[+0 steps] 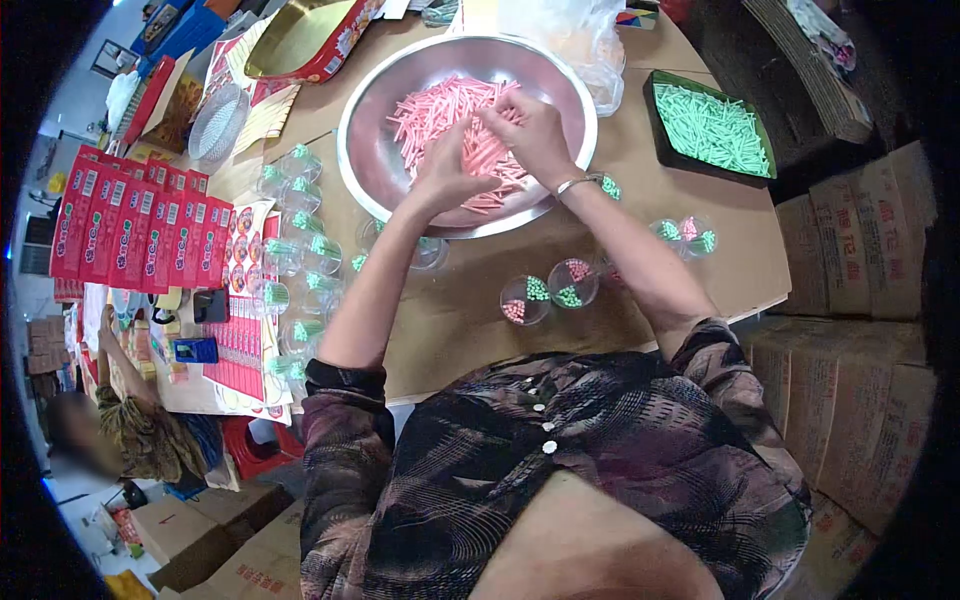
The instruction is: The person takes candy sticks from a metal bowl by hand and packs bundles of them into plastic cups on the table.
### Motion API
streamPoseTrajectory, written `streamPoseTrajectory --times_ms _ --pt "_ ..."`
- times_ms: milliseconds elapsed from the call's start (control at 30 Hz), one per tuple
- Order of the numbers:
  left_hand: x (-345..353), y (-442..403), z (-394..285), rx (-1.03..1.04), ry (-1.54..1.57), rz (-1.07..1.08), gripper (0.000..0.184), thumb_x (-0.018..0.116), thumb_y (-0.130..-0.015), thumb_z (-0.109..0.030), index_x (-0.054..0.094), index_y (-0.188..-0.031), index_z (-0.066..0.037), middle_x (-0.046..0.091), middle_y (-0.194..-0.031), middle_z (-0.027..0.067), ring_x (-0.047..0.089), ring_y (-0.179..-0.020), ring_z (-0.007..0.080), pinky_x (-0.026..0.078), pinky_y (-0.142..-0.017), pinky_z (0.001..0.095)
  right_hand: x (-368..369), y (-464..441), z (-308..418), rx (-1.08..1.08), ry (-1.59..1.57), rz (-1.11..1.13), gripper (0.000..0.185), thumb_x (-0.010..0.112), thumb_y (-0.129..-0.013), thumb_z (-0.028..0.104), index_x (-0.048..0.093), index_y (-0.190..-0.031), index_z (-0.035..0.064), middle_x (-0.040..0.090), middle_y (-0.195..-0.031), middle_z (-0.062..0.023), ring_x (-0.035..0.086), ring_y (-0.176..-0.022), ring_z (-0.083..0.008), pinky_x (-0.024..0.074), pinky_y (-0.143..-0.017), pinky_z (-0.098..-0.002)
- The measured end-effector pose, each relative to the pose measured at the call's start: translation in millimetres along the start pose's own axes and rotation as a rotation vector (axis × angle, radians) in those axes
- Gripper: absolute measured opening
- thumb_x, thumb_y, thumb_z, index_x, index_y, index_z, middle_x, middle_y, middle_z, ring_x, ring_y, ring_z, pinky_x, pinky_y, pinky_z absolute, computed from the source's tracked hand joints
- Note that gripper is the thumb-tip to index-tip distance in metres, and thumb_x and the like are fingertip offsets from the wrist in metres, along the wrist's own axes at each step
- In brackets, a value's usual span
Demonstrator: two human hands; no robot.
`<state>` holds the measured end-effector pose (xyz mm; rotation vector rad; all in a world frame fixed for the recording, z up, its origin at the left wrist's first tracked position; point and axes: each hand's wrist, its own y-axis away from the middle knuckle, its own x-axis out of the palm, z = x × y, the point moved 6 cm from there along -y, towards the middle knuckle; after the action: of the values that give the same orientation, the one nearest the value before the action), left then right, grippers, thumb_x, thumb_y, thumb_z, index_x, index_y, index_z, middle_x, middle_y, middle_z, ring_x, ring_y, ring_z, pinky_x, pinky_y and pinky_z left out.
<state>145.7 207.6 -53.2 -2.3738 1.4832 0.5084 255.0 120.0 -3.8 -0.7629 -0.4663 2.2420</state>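
A wide steel bowl [360, 170] holds a heap of thin pink sticks [440, 100]. Both my hands are over this heap, inside the rim. My left hand [448, 172] is open, its thumb spread away from its fingers, and the fingertips are near the sticks. Just right of it, my right hand [532, 135] has curled fingers drawn together; what they hold, if anything, is hidden. Below the bowl, clear round cups [525, 300] contain pink and green sticks, seen end-on. My forearms partly cover other cups.
A black tray [715, 175] of green sticks lies at the right. Clear cups with green sticks [303, 220] line the left, beside red boxes [140, 225]. A plastic bag [590, 50] touches the bowl's far side. Cartons [850, 240] stand right; another person [145, 430] is far left.
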Motion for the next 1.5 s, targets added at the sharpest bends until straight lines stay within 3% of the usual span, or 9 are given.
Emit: streamPoseTrajectory --times_ms 100,233,600,733,900,1067,1133,1233,1500 --pt "-8 10 -7 -0.02 -0.22 -0.068 0.05 0.065 -0.084 -0.026 0.048 -0.122 0.001 0.05 -0.121 0.0192 0.051 -0.11 0.026 0.044 -0.094 0.0329 -7 -3 -11 0.13 -0.121 -0.083 0.028 0.062 -0.09 0.026 0.061 -0.074 0.0025 0.057 -0.064 -0.0046 0.049 -0.053 -0.014 0.0433 -0.052 -0.0288" --pt "-4 15 -24 -0.071 0.294 -0.341 0.047 0.047 -0.096 -0.04 0.05 -0.118 0.002 0.054 -0.116 0.0185 0.055 -0.106 0.0242 0.045 -0.093 0.0328 -1 -1 -16 0.285 -0.28 -0.079 0.025 0.062 -0.09 0.025 0.062 -0.077 0.0033 0.058 -0.063 -0.0028 0.05 -0.054 -0.0096 0.0416 -0.051 -0.0244" --pt "18 21 -67 0.008 0.856 -0.652 0.039 0.034 -0.101 -0.033 0.053 -0.094 0.0 0.059 -0.081 0.0071 0.055 -0.07 0.0147 0.046 -0.065 0.0307 5 10 16 0.238 -0.332 -0.047 0.021 0.061 -0.092 0.022 0.059 -0.081 0.0039 0.058 -0.065 -0.0029 0.05 -0.056 -0.0099 0.0421 -0.052 -0.0252" --pt "2 7 -38 0.062 0.169 -0.65 0.037 0.036 -0.101 -0.039 0.054 -0.098 -0.006 0.056 -0.086 0.0064 0.052 -0.071 0.0111 0.044 -0.061 0.0237 9 15 19 0.183 -0.373 -0.095 0.02 0.06 -0.092 0.022 0.059 -0.082 0.0038 0.058 -0.067 -0.0034 0.049 -0.056 -0.0107 0.0419 -0.052 -0.0262" --pt "-1 17 -40 -0.012 0.059 -0.55 0.033 0.045 -0.099 -0.032 0.054 -0.1 0.001 0.06 -0.081 0.0086 0.055 -0.068 0.0151 0.046 -0.063 0.0288 -10 5 22 -0.221 0.094 -0.217 0.019 0.058 -0.095 0.019 0.059 -0.084 0.0041 0.057 -0.068 0.0007 0.046 -0.055 -0.0057 0.0393 -0.049 -0.0207" --pt "-3 24 -50 0.284 -0.845 -0.887 0.029 0.05 -0.098 -0.028 0.053 -0.101 0.001 0.06 -0.081 0.0104 0.056 -0.069 0.0161 0.046 -0.063 0.0299 -13 1 16 0.005 -0.065 -0.158 0.017 0.058 -0.095 0.018 0.06 -0.085 0.0043 0.057 -0.071 0.0012 0.046 -0.056 -0.005 0.0392 -0.05 -0.0201" --pt "-2 22 -61 0.352 -0.118 -0.821 0.025 0.05 -0.098 -0.026 0.051 -0.097 -0.001 0.059 -0.079 0.0096 0.056 -0.069 0.0154 0.045 -0.063 0.03 -10 4 26 0.041 -0.154 -0.141 0.017 0.058 -0.095 0.019 0.059 -0.085 0.0046 0.056 -0.07 0.0007 0.046 -0.056 -0.006 0.0396 -0.051 -0.0216" --pt "3 29 -76 0.191 0.253 -0.788 0.024 0.05 -0.098 -0.026 0.051 -0.095 -0.002 0.057 -0.077 0.0076 0.053 -0.067 0.0136 0.045 -0.063 0.0279 2 9 41 0.156 -0.422 -0.089 0.019 0.058 -0.094 0.022 0.058 -0.084 0.0054 0.055 -0.068 -0.0008 0.047 -0.056 -0.0091 0.0408 -0.052 -0.0262" --pt "21 31 -45 0.069 0.746 -0.838 0.017 0.045 -0.096 -0.017 0.048 -0.084 -0.005 0.048 -0.072 0.0021 0.042 -0.063 0.0099 0.04 -0.059 0.0259 -2 34 59 -0.063 -0.171 -0.13 0.016 0.06 -0.091 0.019 0.06 -0.089 0.0031 0.055 -0.072 -0.001 0.048 -0.06 -0.0091 0.0401 -0.054 -0.0234"
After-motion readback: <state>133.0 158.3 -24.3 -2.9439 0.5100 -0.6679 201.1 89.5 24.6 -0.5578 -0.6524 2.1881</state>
